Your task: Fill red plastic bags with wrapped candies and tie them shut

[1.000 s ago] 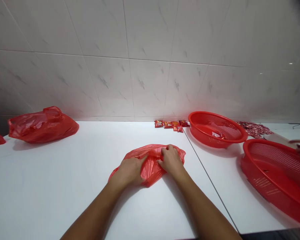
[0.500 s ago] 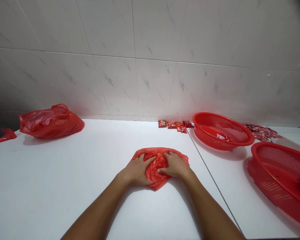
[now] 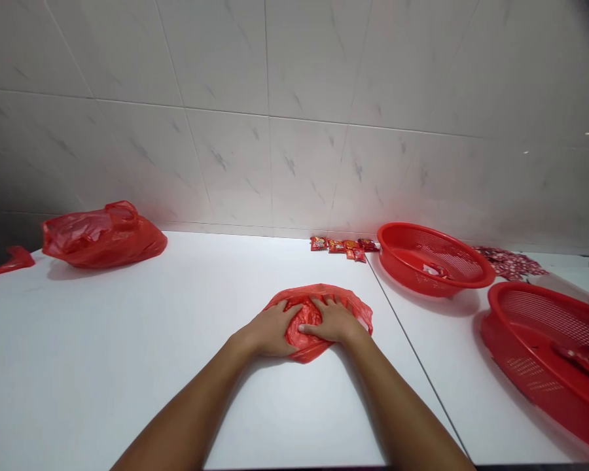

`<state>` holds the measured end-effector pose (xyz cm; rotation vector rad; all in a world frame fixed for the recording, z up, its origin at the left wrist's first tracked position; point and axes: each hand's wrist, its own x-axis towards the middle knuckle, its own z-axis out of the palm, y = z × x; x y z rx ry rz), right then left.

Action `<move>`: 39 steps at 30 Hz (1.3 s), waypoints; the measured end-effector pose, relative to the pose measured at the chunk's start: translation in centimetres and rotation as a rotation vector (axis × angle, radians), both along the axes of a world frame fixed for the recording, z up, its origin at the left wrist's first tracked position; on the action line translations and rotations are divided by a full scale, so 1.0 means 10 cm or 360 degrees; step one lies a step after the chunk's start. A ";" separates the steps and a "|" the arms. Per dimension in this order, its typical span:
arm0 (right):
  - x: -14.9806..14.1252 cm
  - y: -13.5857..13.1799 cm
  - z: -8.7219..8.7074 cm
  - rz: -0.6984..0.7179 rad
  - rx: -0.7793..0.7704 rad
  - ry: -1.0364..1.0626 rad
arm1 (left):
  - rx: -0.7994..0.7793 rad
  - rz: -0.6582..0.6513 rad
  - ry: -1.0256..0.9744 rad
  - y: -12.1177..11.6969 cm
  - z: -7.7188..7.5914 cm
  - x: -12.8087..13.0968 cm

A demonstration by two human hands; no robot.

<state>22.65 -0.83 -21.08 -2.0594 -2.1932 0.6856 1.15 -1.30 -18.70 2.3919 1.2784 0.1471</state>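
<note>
A crumpled red plastic bag (image 3: 305, 318) lies on the white table in front of me, with a rounded bulge in its middle. My left hand (image 3: 271, 330) rests on the bag's left side, fingers spread. On its right half presses my right hand (image 3: 332, 320), its fingers apart and the thumb stretched toward the middle. Both hands are open and in contact with the plastic. What the bag contains cannot be made out. Its thin rim fans out beyond my fingers at the back and right.
Small red packets (image 3: 341, 246) lie by the tiled wall. A red basket (image 3: 405, 278) and a larger red basket (image 3: 515, 340) stand at right, near a patterned red cloth (image 3: 513, 263). A full red bag (image 3: 112, 239) sits at back left. A seam runs across the table.
My hands have shifted slightly away from me with the bag, and the right hand's fingers now lie more spread over it. At far right, a dark blurred shape has left the larger basket, showing packets inside.
</note>
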 end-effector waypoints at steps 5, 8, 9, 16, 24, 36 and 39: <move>0.08 0.05 -0.01 0.0119 -0.0123 -0.0010 | 0.0135 0.0056 -0.0234 0.06 -0.04 -0.02; 0.09 0.01 -0.02 0.0160 -0.0165 0.0001 | 0.0206 0.0146 -0.0279 0.12 -0.12 0.00; 0.09 -0.01 -0.02 0.0165 -0.0175 0.0013 | 0.0216 0.0162 -0.0244 0.13 -0.13 0.01; 0.26 -0.52 0.24 0.0204 -0.0175 0.0348 | 0.0190 0.0000 -0.0073 0.06 -0.09 0.08; 1.56 -2.03 -0.12 -0.0952 0.1049 0.2206 | 0.0281 -0.0101 -0.0079 0.15 -0.13 0.14; 3.01 -2.46 -0.30 -0.2493 0.1045 0.2450 | 0.0235 -0.0140 -0.0181 0.08 -0.09 0.22; 3.08 -2.35 -0.21 -0.2444 0.1015 0.2431 | 0.0206 -0.0133 -0.0178 0.08 -0.08 0.22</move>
